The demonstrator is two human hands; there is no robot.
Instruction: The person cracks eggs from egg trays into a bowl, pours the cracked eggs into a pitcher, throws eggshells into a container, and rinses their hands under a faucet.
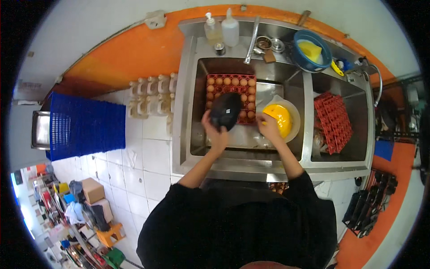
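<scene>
My left hand (215, 132) grips the rim of a dark rounded bowl (226, 111), tilted over the lower left part of a red egg tray (231, 76). Brown eggs (251, 98) fill many of the tray's cups; some upper middle cups look vacant. To the right, my right hand (267, 127) is at the left rim of a translucent plastic jug (295, 122) holding yellow beaten egg or yolks (284, 116). Its fingers are curled, and whether they hold anything is unclear. Tray and jug are in the left basin of a steel sink (305, 117).
Stacked red egg trays (334, 122) lie in the right basin. Behind are pump bottles (230, 32), a flexible metal hose (252, 40) and a blue tub (312, 50) with a yellow item. Filled plastic bottles (153, 101) and a blue crate (87, 126) stand left of the sink.
</scene>
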